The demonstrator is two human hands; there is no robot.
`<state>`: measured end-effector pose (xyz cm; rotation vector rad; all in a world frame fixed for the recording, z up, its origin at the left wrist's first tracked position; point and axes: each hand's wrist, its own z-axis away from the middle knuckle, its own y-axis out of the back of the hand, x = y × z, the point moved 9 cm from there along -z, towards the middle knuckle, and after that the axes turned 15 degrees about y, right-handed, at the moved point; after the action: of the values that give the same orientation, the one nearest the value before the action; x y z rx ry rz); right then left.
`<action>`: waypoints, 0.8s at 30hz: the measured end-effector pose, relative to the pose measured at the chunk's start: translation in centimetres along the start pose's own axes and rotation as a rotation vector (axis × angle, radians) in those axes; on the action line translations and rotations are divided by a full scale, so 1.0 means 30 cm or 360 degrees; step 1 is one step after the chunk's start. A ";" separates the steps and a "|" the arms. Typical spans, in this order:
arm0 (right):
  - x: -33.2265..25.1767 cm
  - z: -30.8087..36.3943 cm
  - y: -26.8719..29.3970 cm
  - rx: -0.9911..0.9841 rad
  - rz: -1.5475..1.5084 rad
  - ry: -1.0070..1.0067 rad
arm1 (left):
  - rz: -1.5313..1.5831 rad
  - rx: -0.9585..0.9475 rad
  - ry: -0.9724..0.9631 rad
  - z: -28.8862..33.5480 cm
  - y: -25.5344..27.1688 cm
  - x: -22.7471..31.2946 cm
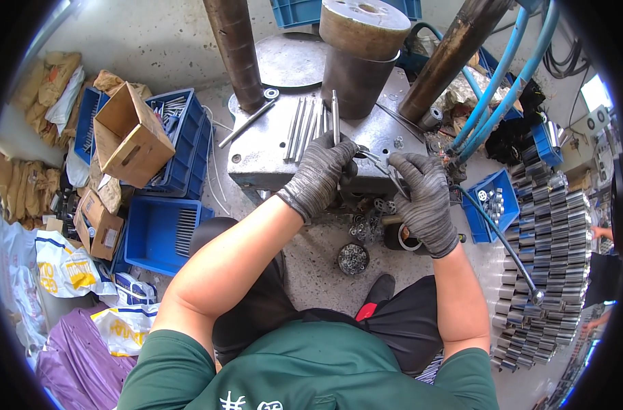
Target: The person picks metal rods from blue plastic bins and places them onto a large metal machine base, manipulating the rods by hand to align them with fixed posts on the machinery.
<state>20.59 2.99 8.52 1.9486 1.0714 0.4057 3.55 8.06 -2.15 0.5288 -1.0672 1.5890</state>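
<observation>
My left hand (320, 174), in a grey glove, is closed around a slim steel shaft (335, 113) that stands nearly upright from the fist. In my right hand (426, 203), also gloved, is a pair of pliers (381, 165). Their jaws reach the fingers of my left hand beside the shaft; whether they grip a small part there cannot be made out. Several similar steel rods (299, 130) lie side by side on the metal machine bed (257, 156), just beyond my left hand. A longer dark rod (246, 124) rests to their left, near a small ring (271, 93).
A thick steel cylinder (359, 75) and two columns (235, 51) rise from the bed. Blue hoses (489, 113) hang at right, above a blue bin of parts (504, 222) and stacked metal cylinders (544, 260). Blue crates (151, 229) and a cardboard box (137, 147) stand left.
</observation>
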 end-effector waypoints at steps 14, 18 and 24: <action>0.004 0.001 -0.005 -0.0060 0.0053 -0.0027 | -0.0069 -0.0057 -0.0040 0.005 -0.013 0.009; 0.069 0.044 -0.035 -0.0038 -0.0246 -0.0261 | -0.0304 -0.0073 -0.0167 0.066 -0.031 0.062; 0.202 0.125 0.004 0.0185 -0.0688 -0.0716 | -0.0601 -0.0108 -0.0299 0.087 -0.055 0.079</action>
<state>26.48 5.87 5.76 1.7243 1.1855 -0.3238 3.88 7.10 1.61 0.7946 -1.0823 1.1858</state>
